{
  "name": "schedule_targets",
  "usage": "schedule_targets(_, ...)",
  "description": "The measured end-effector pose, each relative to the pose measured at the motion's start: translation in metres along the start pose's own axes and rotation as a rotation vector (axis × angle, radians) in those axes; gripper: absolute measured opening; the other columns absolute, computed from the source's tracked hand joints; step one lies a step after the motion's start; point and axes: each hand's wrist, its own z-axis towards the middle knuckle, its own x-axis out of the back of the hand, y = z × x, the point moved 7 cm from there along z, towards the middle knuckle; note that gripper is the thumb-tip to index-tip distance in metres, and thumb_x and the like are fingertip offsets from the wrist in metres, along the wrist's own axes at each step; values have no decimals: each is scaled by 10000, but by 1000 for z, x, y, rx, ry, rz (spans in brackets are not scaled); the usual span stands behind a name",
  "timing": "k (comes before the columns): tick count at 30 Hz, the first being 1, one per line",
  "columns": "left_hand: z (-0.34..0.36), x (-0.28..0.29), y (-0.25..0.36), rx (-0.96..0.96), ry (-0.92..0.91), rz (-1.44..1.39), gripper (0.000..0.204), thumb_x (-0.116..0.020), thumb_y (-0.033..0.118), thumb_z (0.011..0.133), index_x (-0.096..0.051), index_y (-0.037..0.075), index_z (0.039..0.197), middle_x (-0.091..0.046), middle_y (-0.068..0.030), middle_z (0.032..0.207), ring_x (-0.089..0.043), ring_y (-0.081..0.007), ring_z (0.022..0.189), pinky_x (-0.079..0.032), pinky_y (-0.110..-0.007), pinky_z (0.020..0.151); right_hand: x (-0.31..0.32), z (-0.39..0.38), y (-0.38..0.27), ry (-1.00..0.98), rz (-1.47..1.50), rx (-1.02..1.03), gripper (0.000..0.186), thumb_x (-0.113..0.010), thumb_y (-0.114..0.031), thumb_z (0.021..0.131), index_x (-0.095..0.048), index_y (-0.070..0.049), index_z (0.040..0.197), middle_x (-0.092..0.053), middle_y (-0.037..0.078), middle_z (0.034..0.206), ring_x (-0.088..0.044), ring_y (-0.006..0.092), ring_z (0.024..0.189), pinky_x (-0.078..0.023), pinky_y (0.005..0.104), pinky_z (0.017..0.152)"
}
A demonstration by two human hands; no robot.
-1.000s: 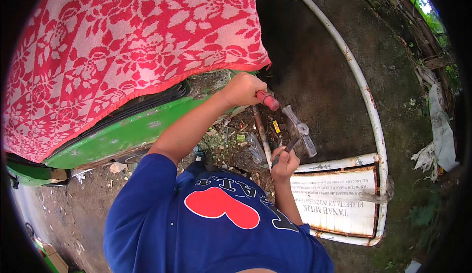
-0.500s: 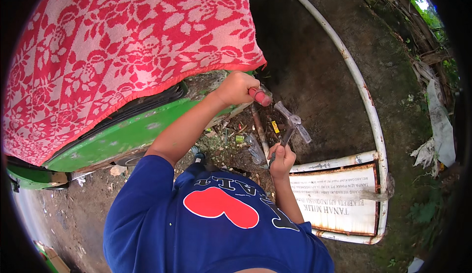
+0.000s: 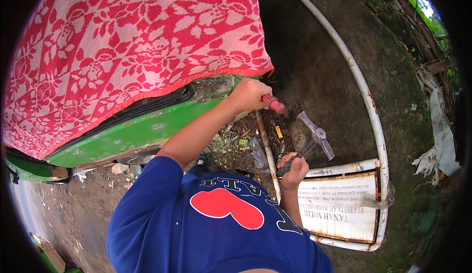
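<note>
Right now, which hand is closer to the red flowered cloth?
Left. The left hand sits just below the red flowered cloth in the picture, gripping a red handle; the right hand is farther down and rightward, holding a hammer.

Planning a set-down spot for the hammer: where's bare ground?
Dark ground between red cloth and curved white pipe; mossy ground between that pipe and the grey sheet. Crowded: litter around the rusty pipe, left of the hammer.

Left arm (image 3: 202, 130) outstretched, left grip (image 3: 249, 96) curled tight; right grip (image 3: 295, 171) also clenched, farther back.
</note>
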Motion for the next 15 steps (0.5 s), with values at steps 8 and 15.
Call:
schedule_targets(8,8,8,-5,89,4,-17,152,-740,72,606,-644,71,724,-598,-116,644,-611,-296,619,-475,-375,570,-9,18,11,-69,-226,-12,509,-493,-480,977,-497,-2,801,-508,98,641,-515,160,550,-441,287,492)
schedule_targets(15,10,9,-10,142,1,-26,172,-746,116,633,-597,51,690,-584,-129,638,-596,-307,603,-454,-391,556,-18,33,0,-130,-294,-20,469,-468,-416,1007,-508,-6,783,-517,64,607,-506,127,520,-406,266,487)
